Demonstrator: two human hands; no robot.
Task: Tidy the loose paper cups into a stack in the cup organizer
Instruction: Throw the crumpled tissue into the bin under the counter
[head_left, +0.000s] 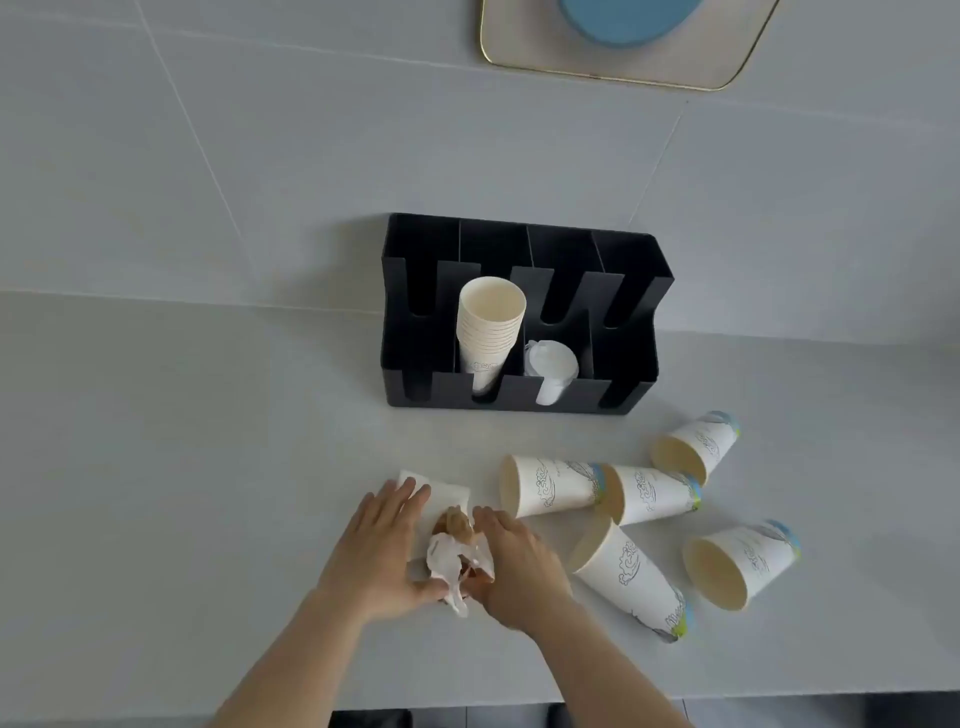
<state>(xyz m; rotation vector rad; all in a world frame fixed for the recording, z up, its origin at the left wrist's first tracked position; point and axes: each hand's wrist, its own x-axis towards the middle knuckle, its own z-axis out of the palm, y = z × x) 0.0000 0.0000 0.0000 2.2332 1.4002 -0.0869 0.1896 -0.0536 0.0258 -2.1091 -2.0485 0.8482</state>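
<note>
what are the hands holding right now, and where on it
Both hands, left and right, clasp a crumpled white wrapper by its sides; its brownish contents are unclear. No cup is held.

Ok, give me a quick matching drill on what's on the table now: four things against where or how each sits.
Things:
1. cup stack
2. lids
3. loose cups
4. crumpled paper

States:
A. lying on their sides on the table
B. between the left hand and right hand
C. second slot from the left of the organizer
D. third slot from the left

Pairs: 1-C, 2-D, 3-A, 4-B
</note>
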